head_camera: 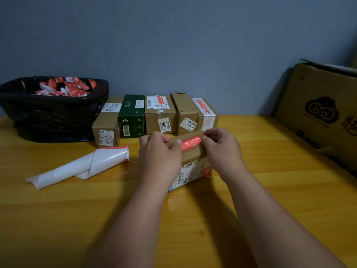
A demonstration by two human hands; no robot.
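Observation:
A small brown cardboard parcel (193, 165) with a barcode label lies on the yellow wooden table (270, 171), in the middle of the view. A red sticker (191, 142) with white print stretches across its top. My left hand (159, 151) pinches the sticker's left end with curled fingers. My right hand (222, 146) pinches the right end at the parcel's far corner. Both hands cover part of the parcel's top.
A row of several parcels (160, 115), one dark green (132, 117), stands behind against the wall. A bin lined with a black bag (56, 111) holds red and white scraps at the left. A curled white backing sheet (81, 167) lies left; a large carton (318, 113) leans right.

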